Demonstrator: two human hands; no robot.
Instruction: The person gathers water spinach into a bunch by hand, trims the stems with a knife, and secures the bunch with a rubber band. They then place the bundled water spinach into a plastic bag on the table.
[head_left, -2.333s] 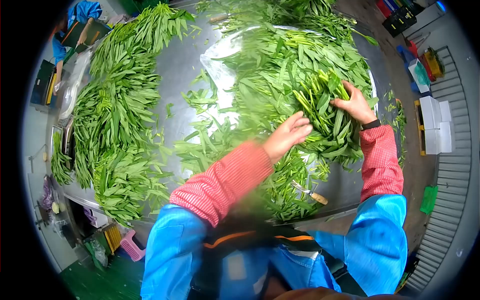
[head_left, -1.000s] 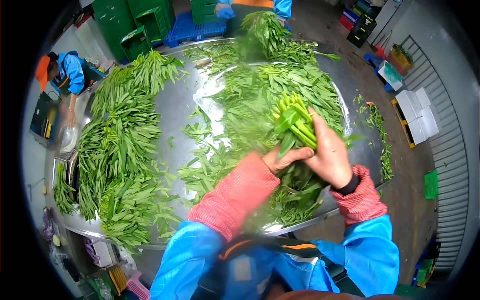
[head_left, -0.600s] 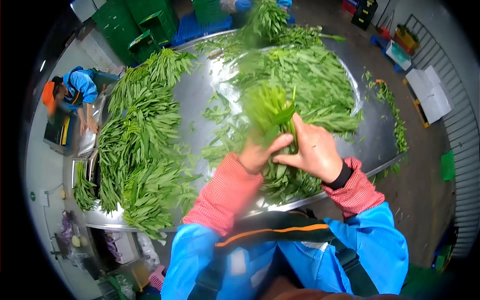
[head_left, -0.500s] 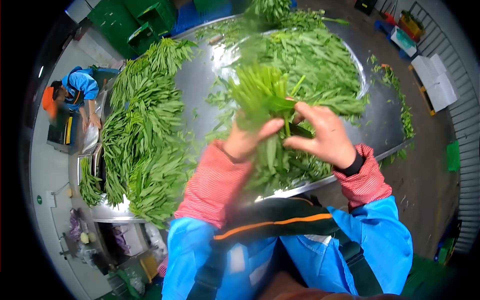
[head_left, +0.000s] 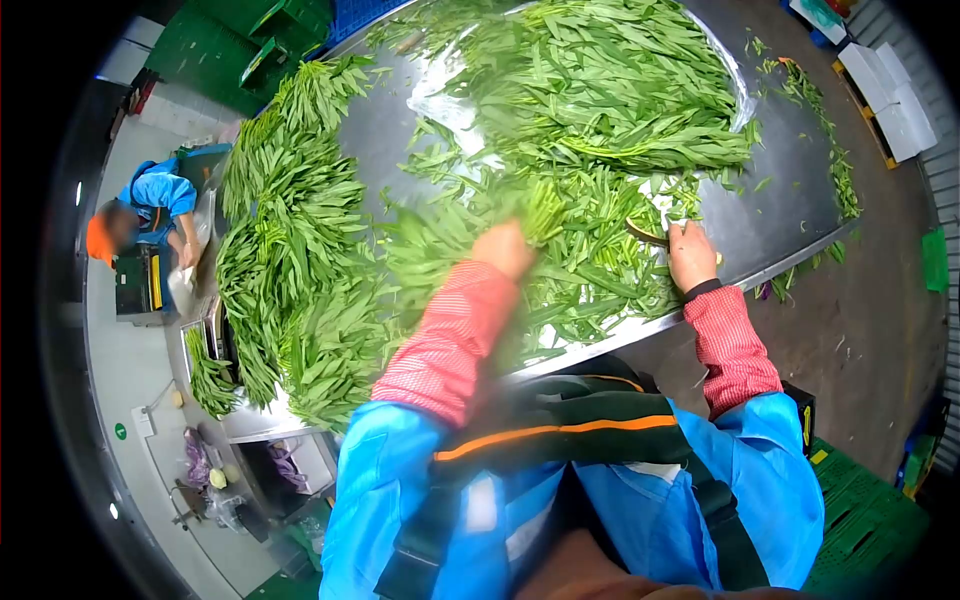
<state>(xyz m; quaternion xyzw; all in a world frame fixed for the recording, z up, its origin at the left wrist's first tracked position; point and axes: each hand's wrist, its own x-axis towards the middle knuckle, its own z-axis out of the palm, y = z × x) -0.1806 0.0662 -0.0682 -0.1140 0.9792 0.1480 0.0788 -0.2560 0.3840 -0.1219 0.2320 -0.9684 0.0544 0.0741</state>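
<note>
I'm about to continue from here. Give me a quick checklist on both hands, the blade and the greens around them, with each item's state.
1. Left hand closed around the bunch: ok.
2. Stem ends sticking out past the fist, on the side toward the right hand: ok.
3. Right hand gripping the curved knife: ok, though the fingers hide most of the handle.
4. Blade apart from the left hand: ok, a gap with loose greens lies between.
5. Bare metal under the blade: not ok, cut stems and leaves are scattered around it.
6. Bunch lifted off the greens below: cannot tell, its leafy end is blurred.
</note>
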